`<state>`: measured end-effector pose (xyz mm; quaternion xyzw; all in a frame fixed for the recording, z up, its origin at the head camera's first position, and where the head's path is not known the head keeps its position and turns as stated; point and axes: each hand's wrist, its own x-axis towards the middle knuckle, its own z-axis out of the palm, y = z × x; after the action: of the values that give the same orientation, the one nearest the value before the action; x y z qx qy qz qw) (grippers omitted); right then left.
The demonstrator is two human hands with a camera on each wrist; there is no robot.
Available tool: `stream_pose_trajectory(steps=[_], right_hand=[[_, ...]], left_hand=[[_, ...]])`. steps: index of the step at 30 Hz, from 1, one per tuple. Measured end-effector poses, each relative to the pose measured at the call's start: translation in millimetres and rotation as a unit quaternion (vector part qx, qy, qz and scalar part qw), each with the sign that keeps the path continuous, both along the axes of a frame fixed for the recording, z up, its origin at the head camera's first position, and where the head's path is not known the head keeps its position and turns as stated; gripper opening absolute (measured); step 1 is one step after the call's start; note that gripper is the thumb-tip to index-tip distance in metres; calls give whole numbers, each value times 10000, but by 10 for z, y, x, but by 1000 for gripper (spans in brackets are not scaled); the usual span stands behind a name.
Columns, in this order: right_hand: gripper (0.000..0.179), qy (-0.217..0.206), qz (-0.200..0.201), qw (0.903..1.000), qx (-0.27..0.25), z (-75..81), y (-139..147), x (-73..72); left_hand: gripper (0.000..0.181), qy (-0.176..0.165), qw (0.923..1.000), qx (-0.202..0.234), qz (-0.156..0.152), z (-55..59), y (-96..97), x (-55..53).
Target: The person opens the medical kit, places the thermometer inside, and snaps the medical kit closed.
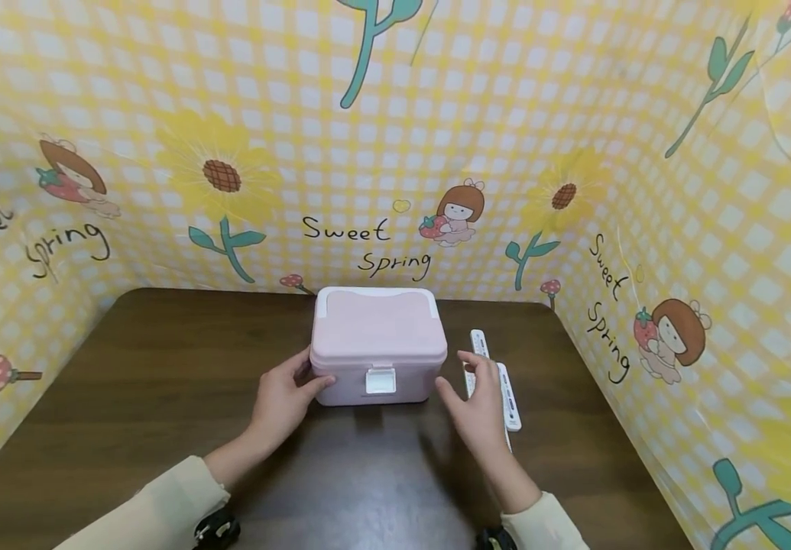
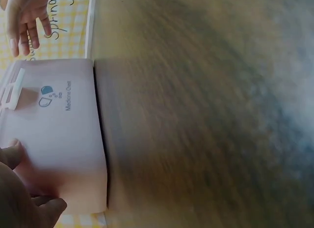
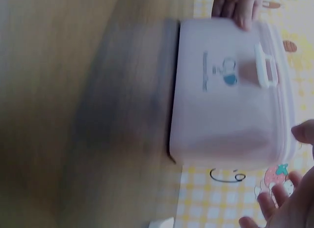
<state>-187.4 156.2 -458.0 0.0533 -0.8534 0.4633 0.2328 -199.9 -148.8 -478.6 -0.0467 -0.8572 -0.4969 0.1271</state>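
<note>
A pale pink medicine box (image 1: 379, 328) stands on the table, its lid down. The white latch (image 1: 380, 380) juts out from the front in both wrist views, and "Medicine Chest" is printed below it (image 2: 68, 95). My left hand (image 1: 283, 397) grips the box's left end, thumb on the front face and fingers along the side. Just off the right end is my right hand (image 1: 479, 405), its fingers spread and relaxed with nothing in them. Part of the white strips (image 1: 510, 397) is hidden behind that hand.
The strips lie on the dark wooden table (image 1: 182, 367) to the right of the box. Yellow checked cloth (image 1: 264, 153) with flowers and "Sweet Spring" lettering rises behind the table and along both sides. The box stands close to the back cloth.
</note>
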Motion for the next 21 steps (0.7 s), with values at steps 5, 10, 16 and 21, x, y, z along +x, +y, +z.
stream_pose_trajectory(steps=[5,10,16,21], right_hand=[[53,-154,417,9990,37,30,125,-102],[58,-233,731,9970,121,29,177,-189],[59,-262,936,9950,215,3,197,-247],[60,-260,1157,9924,316,5,206,-294]], left_hand=[[68,-83,10000,-17,-15,2,-46,21],[65,-68,9999,-48,76,19,-73,46],[61,-14,9998,80,174,37,-69,83],[59,20,9995,187,264,52,-97,104]])
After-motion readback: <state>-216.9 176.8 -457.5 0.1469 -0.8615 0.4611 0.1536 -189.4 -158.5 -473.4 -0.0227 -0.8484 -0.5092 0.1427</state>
